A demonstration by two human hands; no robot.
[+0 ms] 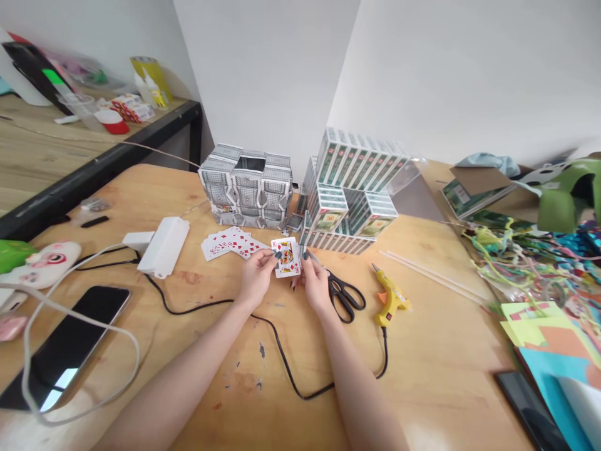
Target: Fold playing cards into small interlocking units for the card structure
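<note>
A king of diamonds playing card (287, 262) is held upright in front of me, its face turned my way. My left hand (256, 275) is closed, pinching the card's left edge between thumb and fingers. Closed at the card's right edge is my right hand (315, 280), thumb up and other fingertips showing below. More red-suited playing cards (228, 243) lie fanned on the table just left of my hands. Black-handled scissors (345, 294) rest beside my right hand, their blades partly hidden behind it. Behind the card stands a box-like structure built of playing cards (248, 188), with an opening on top.
Stacked card boxes (352, 163) stand behind my right hand. To the right lie a yellow glue gun (390, 299), its black cord crossing below my hands, and thin glue sticks (432, 275). A white adapter box (164, 246), tablet (66, 344) and white cable are at left; coloured paper (554, 351) at right.
</note>
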